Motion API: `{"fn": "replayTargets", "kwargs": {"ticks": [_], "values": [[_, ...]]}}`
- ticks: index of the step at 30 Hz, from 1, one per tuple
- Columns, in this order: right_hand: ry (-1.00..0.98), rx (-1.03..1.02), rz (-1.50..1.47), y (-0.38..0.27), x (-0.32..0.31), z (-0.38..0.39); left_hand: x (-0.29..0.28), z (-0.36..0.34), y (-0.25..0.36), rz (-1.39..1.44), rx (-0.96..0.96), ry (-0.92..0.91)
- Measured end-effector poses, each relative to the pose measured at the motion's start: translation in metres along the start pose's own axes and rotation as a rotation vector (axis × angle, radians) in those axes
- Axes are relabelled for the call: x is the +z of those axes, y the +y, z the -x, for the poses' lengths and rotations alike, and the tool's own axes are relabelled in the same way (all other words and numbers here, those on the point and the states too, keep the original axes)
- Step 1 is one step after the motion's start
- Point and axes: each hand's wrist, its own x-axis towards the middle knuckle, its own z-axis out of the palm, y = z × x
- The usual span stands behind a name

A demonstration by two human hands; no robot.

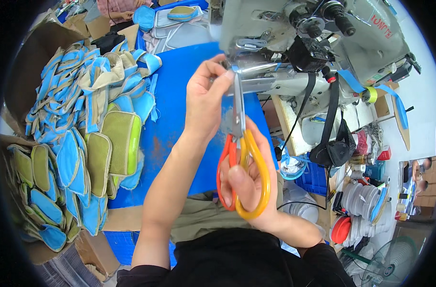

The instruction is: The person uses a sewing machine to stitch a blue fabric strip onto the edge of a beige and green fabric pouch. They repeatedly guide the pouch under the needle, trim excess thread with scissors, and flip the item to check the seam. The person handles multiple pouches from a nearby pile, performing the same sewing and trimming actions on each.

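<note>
Overall, starting from the far left of the frame, blue-and-tan strips (pixel 64 86) lie heaped, with blue and olive padded pieces (pixel 98 148) piled below them. To their right spreads the blue work surface (pixel 177 62). At upper centre, my left hand (pixel 210 88) has its thumb and forefinger curled toward each other beside the blade tips; I cannot tell whether they pinch anything, as that spot is blurred. Just right of it, at the middle of the frame, are the scissors (pixel 239 112), their long axis running nearly upright, tips toward the top edge and leaning slightly left, blades close together. The red loop (pixel 221 174) sits left, the yellow loop (pixel 265 184) right, both toward the bottom. My right hand (pixel 249 179) grips these handles from below. The sewing machine (pixel 270 28) fills the upper right.
</note>
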Motion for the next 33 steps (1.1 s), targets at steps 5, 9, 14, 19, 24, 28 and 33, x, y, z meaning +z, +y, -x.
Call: {"fn": "replayTargets", "kwargs": {"ticks": [5, 9, 14, 19, 24, 28, 33], "values": [[-0.068, -0.022, 0.039, 0.023, -0.027, 0.029, 0.004, 0.0, 0.0, 0.017, 0.014, -0.047], [0.029, 0.141, 0.245, 0.032, -0.049, 0.034, 0.0, 0.001, 0.001, 0.017, 0.036, -0.024], [0.073, 0.173, 0.672, 0.059, -0.089, 0.028, -0.003, -0.004, -0.004, -0.079, 0.096, -0.044], [0.024, 0.126, 1.208, 0.075, -0.125, 0.007, -0.015, 0.013, 0.02, -0.135, 0.025, -0.047], [-0.028, -0.031, 1.367, 0.071, -0.148, 0.013, -0.125, 0.013, 0.072, -1.487, 0.365, -0.129], [-0.008, -0.171, 1.325, 0.083, -0.157, 0.014, -0.211, -0.036, 0.15, -2.22, 0.494, -0.084], [0.022, -0.193, 1.301, 0.095, -0.165, 0.013, -0.265, -0.091, 0.215, -2.346, 0.036, 0.065]]}}
